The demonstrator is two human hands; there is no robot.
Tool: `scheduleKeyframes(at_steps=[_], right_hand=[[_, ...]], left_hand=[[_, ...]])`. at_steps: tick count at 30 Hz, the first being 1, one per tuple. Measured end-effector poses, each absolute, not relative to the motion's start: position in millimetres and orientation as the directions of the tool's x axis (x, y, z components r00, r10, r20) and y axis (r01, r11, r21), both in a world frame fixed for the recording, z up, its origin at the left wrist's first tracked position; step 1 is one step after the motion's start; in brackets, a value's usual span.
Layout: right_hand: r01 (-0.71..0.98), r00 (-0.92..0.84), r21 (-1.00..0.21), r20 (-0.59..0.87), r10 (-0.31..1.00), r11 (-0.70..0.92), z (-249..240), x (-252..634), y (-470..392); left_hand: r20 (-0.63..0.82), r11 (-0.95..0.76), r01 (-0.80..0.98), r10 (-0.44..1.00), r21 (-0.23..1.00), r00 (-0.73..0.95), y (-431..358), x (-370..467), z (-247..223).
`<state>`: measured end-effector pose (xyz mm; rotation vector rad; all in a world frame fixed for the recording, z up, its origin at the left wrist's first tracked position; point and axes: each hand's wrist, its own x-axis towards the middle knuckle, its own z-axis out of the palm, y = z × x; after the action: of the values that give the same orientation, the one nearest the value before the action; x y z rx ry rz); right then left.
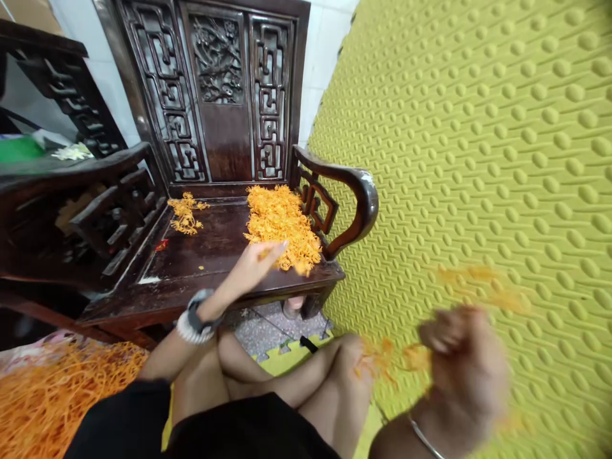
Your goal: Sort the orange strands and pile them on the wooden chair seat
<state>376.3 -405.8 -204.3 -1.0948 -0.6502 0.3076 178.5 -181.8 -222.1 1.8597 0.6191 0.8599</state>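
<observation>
My left hand [261, 262], wearing a dark band and a pale coiled band at the wrist, reaches over the front edge of a heap of small orange tasselled string pieces [277, 213]. Its fingers are stretched out toward the heap, and a bit of orange shows between them; whether they touch the heap is unclear. To the right, above the yellow mat, my right hand [471, 366] is closed like a fist and smeared by motion. Orange strings [377, 363] stick out from it on several sides. A thin bangle circles that wrist.
The heap lies on a dark carved wooden chair [222, 239] with a curved armrest [366, 197]. A smaller orange bunch [186, 213] and a red scrap [161, 245] lie left on the seat. Long orange strings [71, 395] are piled at lower left. Yellow textured mat [454, 159] covers the right side.
</observation>
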Motion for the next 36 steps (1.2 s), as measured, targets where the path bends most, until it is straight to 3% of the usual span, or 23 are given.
scheduleKeyframes(at_steps=[4,7,13,16,22,25,30,36], right_hand=[[0.061,0.729,-0.946,0.259,0.633,0.317,-236,358,-370],[-0.034,0.748,-0.925,0.228,0.624,0.378,-243,346,-355],[-0.162,0.656,-0.885,0.234,0.718,0.437,-240,318,-327],[-0.218,0.625,-0.888,0.192,0.756,0.405,-242,304,-323],[-0.177,0.808,-0.821,0.193,0.556,0.543,-233,286,-339],[-0.139,0.813,-0.805,0.24,0.531,0.577,-224,276,-350],[-0.083,0.831,-0.751,0.311,0.462,0.655,-211,266,-355],[-0.161,0.84,-0.694,0.277,0.466,0.702,-202,265,-353]], left_hand=[[0.307,-0.331,-0.088,0.698,0.939,0.647,-143,230,-199],[0.257,-0.27,-0.106,0.62,0.957,0.742,-152,238,-197],[0.241,-0.347,-0.139,0.269,0.927,0.933,-215,215,-213],[0.188,-0.405,-0.079,0.239,0.911,0.952,-234,205,-217],[0.141,-0.59,0.038,0.255,0.807,0.957,-262,178,-214],[0.157,-0.62,0.018,0.227,0.784,0.961,-276,161,-209],[0.151,-0.593,0.0,0.206,0.805,0.967,-283,147,-201],[0.149,-0.517,-0.06,0.133,0.854,0.98,-274,159,-192]])
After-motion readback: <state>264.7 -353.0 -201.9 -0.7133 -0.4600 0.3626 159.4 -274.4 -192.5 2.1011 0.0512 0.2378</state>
